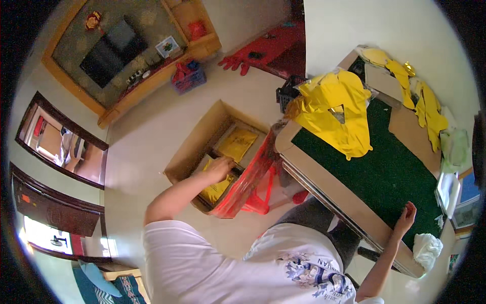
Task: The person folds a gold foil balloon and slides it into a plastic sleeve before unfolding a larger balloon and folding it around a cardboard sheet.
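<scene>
My left hand (221,168) reaches down into an open cardboard box (188,141) on the floor. Its fingers are curled together beside a flat yellow packet (237,144), and whatever they may hold is hidden. Another yellow packet (215,188) lies in the box below the hand. Clear plastic with a red sheen (248,177) hangs along the box's right side. Over the near right end of the green-topped table (374,177), my right hand (406,218) has loosely bent fingers and nothing in it. A crumpled white cloth or bag (427,251) is close by.
A large yellow foil piece (336,111) lies on the table's far end, with more yellow foil shapes (429,114) along the wall side. A red plastic stool (258,202) stands between box and table. Beyond are a black crate (291,91) and a blue basket (188,81).
</scene>
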Demonstrator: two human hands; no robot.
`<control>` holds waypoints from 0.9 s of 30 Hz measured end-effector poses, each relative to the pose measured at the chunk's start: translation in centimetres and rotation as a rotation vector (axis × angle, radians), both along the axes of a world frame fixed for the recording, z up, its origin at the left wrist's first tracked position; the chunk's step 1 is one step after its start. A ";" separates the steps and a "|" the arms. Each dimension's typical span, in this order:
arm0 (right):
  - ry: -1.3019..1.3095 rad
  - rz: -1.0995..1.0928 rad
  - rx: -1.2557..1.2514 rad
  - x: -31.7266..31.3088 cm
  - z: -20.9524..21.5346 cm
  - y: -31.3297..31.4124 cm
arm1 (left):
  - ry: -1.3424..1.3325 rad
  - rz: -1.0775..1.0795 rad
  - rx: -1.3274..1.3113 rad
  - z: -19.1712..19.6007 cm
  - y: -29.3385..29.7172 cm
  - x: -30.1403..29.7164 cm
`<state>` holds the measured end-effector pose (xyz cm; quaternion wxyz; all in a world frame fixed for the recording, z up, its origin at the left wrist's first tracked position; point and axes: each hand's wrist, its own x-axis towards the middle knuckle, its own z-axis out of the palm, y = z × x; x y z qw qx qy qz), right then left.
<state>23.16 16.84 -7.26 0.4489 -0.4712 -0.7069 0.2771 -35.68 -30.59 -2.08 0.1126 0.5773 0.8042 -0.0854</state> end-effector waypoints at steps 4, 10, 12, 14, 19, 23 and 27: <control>0.040 0.022 0.002 -2.0 1.8 -1.4 | -0.098 0.127 -0.326 -3.9 -2.1 0.0; -0.051 -0.026 0.101 -7.3 5.6 -4.0 | 0.114 0.229 -0.334 10.8 8.5 4.1; -0.133 0.142 0.126 -12.1 9.1 -5.4 | 0.028 0.193 0.072 13.2 12.5 7.3; -0.238 0.318 0.278 -16.4 11.4 -5.9 | 0.021 -0.160 0.433 11.3 18.1 10.7; -0.421 0.630 0.377 -24.9 9.7 -3.6 | 0.103 -0.510 0.853 2.7 30.5 15.8; -0.504 0.711 0.420 -26.0 8.6 -1.6 | -0.019 -0.420 0.752 2.4 33.6 14.6; -0.561 0.687 0.389 -27.2 9.0 -2.0 | -0.532 -0.098 0.499 2.9 35.9 10.8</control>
